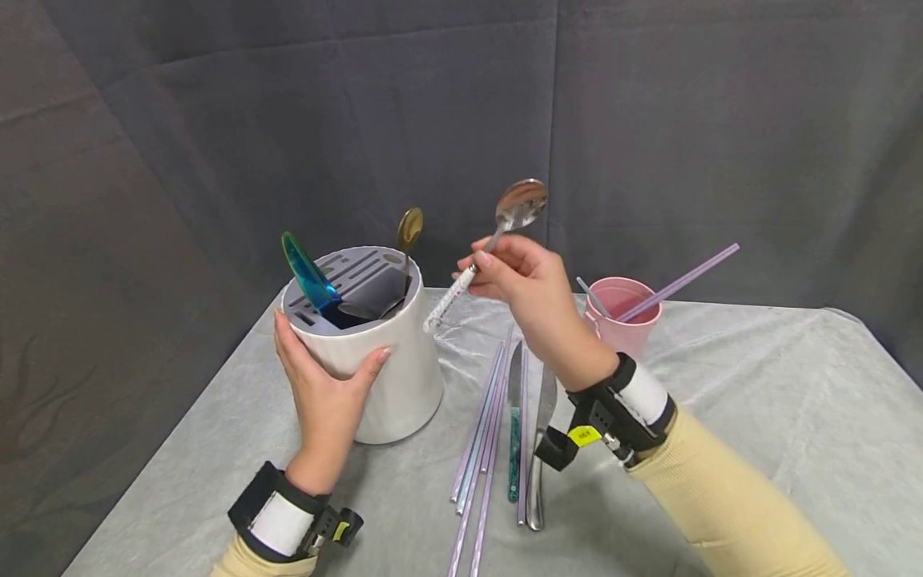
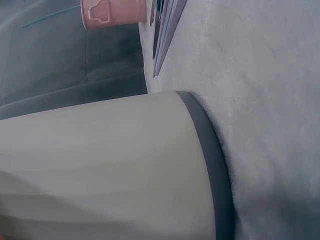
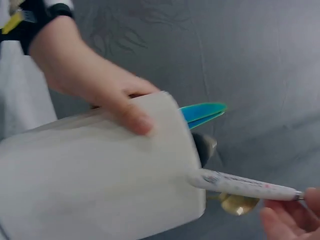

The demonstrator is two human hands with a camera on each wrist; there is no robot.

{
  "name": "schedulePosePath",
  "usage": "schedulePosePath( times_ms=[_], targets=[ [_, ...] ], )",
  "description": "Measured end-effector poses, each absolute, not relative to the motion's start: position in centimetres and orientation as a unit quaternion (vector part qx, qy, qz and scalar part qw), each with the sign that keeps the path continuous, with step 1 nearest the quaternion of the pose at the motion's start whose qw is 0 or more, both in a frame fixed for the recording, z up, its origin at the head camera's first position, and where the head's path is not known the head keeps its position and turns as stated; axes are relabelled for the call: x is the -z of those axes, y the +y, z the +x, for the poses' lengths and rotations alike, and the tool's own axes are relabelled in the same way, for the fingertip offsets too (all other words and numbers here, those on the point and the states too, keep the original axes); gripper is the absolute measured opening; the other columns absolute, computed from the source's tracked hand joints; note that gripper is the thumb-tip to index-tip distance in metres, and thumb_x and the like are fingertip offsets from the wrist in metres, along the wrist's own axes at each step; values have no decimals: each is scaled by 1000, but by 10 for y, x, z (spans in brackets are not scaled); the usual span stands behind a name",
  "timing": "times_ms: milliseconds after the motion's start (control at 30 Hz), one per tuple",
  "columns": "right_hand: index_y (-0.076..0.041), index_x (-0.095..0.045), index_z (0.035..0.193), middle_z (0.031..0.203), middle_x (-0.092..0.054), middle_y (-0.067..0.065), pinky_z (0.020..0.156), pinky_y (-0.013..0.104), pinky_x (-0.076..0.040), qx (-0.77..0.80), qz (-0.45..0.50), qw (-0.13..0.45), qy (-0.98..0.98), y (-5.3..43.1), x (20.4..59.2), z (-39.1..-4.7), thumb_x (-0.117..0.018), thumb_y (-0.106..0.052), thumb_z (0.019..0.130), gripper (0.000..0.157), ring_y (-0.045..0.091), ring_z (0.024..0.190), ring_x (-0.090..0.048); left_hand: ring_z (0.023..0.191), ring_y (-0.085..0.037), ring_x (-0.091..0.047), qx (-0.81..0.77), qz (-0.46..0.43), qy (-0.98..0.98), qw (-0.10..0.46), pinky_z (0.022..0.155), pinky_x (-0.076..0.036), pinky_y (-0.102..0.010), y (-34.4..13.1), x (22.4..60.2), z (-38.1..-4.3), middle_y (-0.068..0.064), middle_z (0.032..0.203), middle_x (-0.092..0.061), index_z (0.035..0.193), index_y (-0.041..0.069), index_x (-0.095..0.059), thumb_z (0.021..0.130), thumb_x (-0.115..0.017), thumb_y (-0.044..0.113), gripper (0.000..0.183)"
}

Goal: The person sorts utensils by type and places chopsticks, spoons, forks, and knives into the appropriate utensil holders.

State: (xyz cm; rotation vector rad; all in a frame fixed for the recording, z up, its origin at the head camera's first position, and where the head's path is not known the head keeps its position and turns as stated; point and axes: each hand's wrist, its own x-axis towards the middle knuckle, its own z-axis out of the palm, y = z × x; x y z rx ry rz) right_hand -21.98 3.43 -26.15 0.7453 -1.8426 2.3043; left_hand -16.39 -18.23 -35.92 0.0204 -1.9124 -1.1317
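My left hand [image 1: 324, 393] grips the side of a white utensil holder [image 1: 397, 377], thumb on the front and fingers at the left of its rim. A grey slotted insert [image 1: 360, 272] tops the holder. From its larger opening rise a shiny blue-green utensil [image 1: 308, 272] and a gold spoon [image 1: 410, 230]. Between thumb and fingers, my right hand [image 1: 534, 292] pinches a spoon [image 1: 521, 207] near the top of its white patterned handle [image 3: 245, 185]. Its silver bowl points up and to the right; the handle end hangs close beside the holder's rim.
On the grey cloth [image 1: 757, 417] right of the holder lie several lilac and pale blue chopsticks [image 1: 477, 433], a green-handled knife [image 1: 514, 449] and a silver-handled knife [image 1: 535, 481]. Behind my right wrist stands a pink bucket [image 1: 627, 332] with lilac chopsticks [image 1: 681, 282] leaning out.
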Motion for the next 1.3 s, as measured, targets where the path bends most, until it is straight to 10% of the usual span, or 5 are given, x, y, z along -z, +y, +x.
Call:
schedulePosePath(
  times_ms=[267, 1300],
  targets=[
    [12, -60, 106, 98, -69, 18, 82, 36, -54, -746, 282, 138, -588, 6, 241, -225, -56, 4, 95, 14, 16, 90, -67, 144, -28, -14, 446, 11, -773, 450, 115, -14, -46, -182, 360, -164, -24, 156, -14, 151, -4, -9, 69, -68, 74, 128],
    [-2, -75, 99, 96, -71, 9, 70, 24, -49, -416, 277, 29, -866, -29, 250, -245, -67, -7, 91, 12, 17, 83, -59, 144, -26, -12, 454, 5, -777, 435, 115, -13, -47, -179, 360, -168, -20, 157, -11, 152, -2, -7, 71, -69, 70, 125]
  ],
)
